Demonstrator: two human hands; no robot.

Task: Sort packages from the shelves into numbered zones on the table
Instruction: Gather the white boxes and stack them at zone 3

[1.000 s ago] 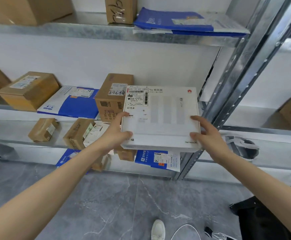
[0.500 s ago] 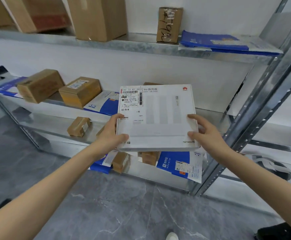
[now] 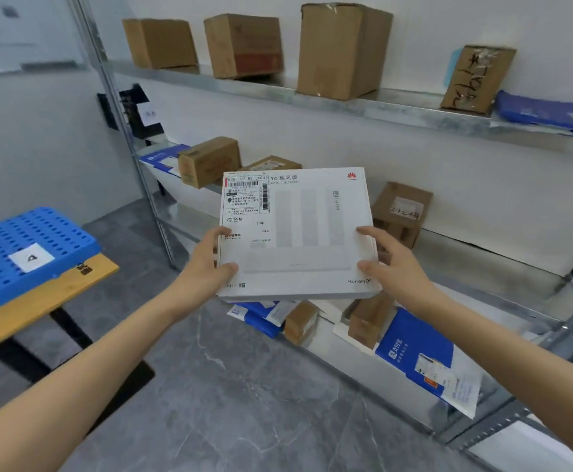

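A person holds a flat white box (image 3: 298,233) in mid-air in front of metal shelves (image 3: 346,107), face up and tilted slightly toward the camera. The left hand (image 3: 206,264) grips the box's left edge and the right hand (image 3: 394,264) grips its right edge, each with the thumb on top and the fingers curled beneath. A shipping label (image 3: 246,195) sits at the box's upper left corner. Three cardboard cartons (image 3: 244,46) stand in a row on the top shelf, with a smaller carton bearing handwriting (image 3: 477,78) to their right. More cartons rest on the middle shelf behind the box, and a blue and white mailer (image 3: 424,359) lies on the lower shelf below the right forearm. At far left, well apart from the box, a yellow bench (image 3: 56,291) carries a blue perforated tray (image 3: 5,253) with a white tag (image 3: 31,257) reading 4. The floor (image 3: 227,403) is grey stone.
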